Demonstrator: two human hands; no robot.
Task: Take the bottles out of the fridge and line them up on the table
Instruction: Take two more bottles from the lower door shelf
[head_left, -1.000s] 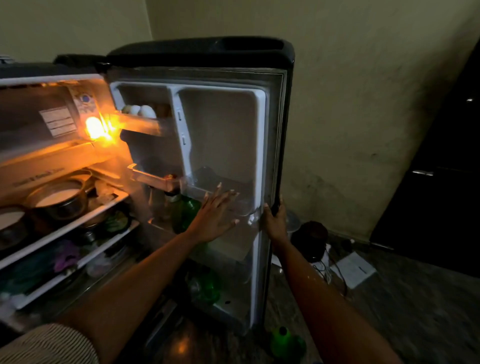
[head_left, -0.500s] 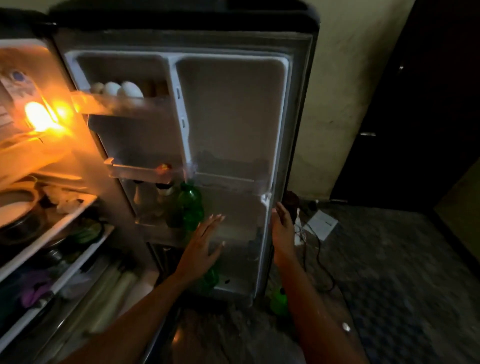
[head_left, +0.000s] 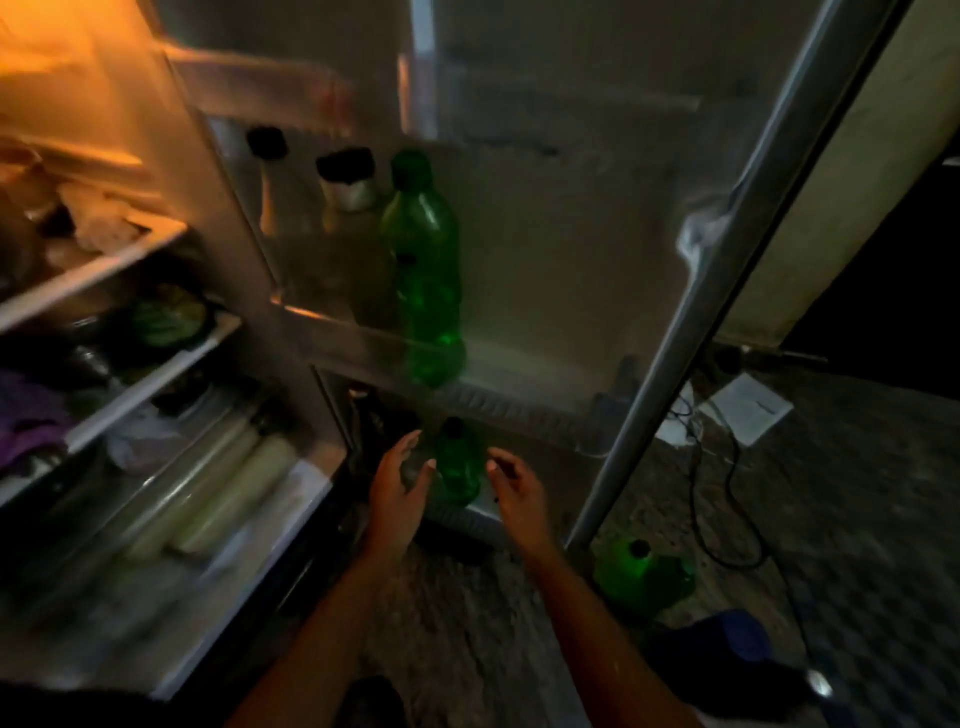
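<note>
Fridge door (head_left: 597, 218) open, right of fridge shelves (head_left: 104, 270). Tall bottle (head_left: 426, 270) in door's middle rack, right of two capped bottles (head_left: 348, 192). Small bottle (head_left: 457, 467) in bottom rack, between left hand (head_left: 397, 493) and right hand (head_left: 519, 493). Another bottle (head_left: 644, 577) on floor, right of door.

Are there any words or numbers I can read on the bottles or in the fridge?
None can be read.
Tall green bottle in the door shelf: a small dark mark on its side, too blurred to read.
Small green bottle between the left hand and right hand: no label shows.
Green bottle on the floor: no text shows.
White paper on the floor: a faint line, too small to read.
</note>
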